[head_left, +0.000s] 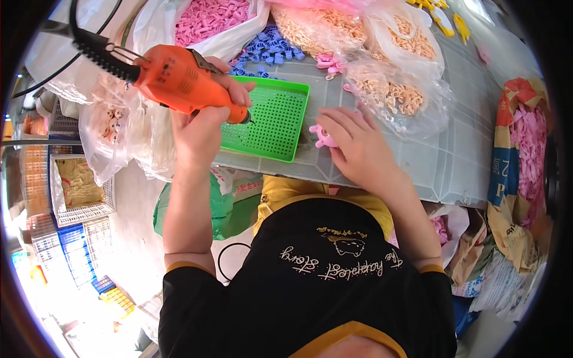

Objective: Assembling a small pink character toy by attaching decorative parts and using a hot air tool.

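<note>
An orange electric screwdriver point(185, 83) is gripped in my left hand point(199, 134), its fingers wrapped round the body. Its dark tip points right, over a green perforated tray point(303, 119); I cannot tell how high above. To the right of the tray, my right hand point(361, 143) bends over a small pink plastic toy part point(323, 136) on the grey table. The fingers cover much of the part, and rounded knobs stick out on its left side.
Across the table's far side lie pink parts point(212, 21), blue pieces point(271, 48), and bags of peach-coloured parts point(322, 30). A clear bag point(394, 95) sits beyond my right hand. A paper sack of pink pieces point(528, 155) stands at far right. A black coiled cord point(104, 59) runs from the screwdriver.
</note>
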A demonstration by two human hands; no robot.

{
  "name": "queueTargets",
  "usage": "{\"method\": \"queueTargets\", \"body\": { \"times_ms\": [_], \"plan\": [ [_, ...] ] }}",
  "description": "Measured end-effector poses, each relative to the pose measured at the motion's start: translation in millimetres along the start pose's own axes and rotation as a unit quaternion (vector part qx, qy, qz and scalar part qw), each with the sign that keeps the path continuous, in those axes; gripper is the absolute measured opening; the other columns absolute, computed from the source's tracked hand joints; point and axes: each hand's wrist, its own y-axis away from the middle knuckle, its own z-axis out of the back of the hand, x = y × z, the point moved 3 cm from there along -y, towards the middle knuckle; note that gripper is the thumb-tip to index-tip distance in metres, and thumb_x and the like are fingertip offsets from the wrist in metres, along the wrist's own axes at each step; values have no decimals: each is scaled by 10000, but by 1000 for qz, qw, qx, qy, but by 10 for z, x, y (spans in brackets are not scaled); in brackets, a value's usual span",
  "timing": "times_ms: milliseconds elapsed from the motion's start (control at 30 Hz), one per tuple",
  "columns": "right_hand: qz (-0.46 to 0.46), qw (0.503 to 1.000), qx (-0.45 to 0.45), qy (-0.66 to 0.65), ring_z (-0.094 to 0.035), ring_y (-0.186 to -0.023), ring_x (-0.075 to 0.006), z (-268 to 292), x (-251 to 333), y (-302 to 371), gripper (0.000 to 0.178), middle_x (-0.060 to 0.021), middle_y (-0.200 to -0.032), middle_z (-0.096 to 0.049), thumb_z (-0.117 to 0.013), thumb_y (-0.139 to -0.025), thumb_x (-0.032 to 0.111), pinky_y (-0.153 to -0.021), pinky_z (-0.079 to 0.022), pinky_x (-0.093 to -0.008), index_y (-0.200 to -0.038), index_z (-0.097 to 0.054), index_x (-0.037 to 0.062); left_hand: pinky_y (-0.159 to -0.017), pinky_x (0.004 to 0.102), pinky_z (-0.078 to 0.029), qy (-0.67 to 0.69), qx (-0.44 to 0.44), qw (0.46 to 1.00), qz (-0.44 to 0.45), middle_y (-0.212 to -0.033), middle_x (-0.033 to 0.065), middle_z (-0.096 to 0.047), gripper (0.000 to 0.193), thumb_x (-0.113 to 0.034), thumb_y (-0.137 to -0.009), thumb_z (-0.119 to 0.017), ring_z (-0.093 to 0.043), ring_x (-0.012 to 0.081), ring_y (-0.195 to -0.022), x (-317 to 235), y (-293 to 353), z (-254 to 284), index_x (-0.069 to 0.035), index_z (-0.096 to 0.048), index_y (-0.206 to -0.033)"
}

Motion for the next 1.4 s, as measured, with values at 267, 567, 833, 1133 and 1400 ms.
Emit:
{"method": "queueTargets", "body": {
  "times_ms": [267, 567, 833, 1133, 1400],
  "plan": [
    [-32, 999, -24, 10, -549, -1182, -310, -96, 20, -71, 577, -120, -1263, -571, -782, -734, 199, -1094, -359, -525, -1251, -550, 87, -544, 239, -435, -46, -120, 992, 0, -732, 81, -649, 366, 140, -760, -604, -544, 107, -580, 246, 152, 66, 14, -538, -1097],
    [-52, 997, -49, 15, -563, -1130, -293, -179, 24, -82, 615, -99, -1236, -586, -811, -698, 221, -1078, -343, -508, -1239, -553, 84, -748, 382, -512, -71, -116, 990, 24, -708, 66, -580, 330, 107, -794, -541, -543, 161, -621, 302, 164, 91, 20, -494, -1108],
    [-56, 993, -100, -4, -565, -1133, -292, -220, 7, -43, 656, -96, -1231, -592, -834, -657, 222, -1094, -318, -538, -1234, -554, 83, -591, 271, -493, -109, -130, 985, -28, -750, 81, -652, 320, 133, -762, -644, -583, 136, -605, 286, 220, 62, 34, -551, -1052],
    [-66, 994, -91, -6, -580, -1114, -248, -300, -43, -41, 673, -67, -1190, -615, -855, -625, 224, -1073, -328, -517, -1214, -562, 82, -741, 444, -536, 79, -3, 995, -69, -708, 118, -566, 367, 37, -809, -541, -577, 237, -642, -19, 209, -518, 18, -453, -1165],
    [-64, 992, -106, 12, -555, -1100, -223, -314, -50, -14, 656, -38, -1151, -582, -845, -647, 272, -1056, -332, -520, -1198, -536, 97, -730, 457, -527, 164, 87, 981, -55, -714, 116, -554, 348, -1, -853, -579, -568, 227, -652, 148, 265, -862, 9, -427, -1166]
  ]
}}
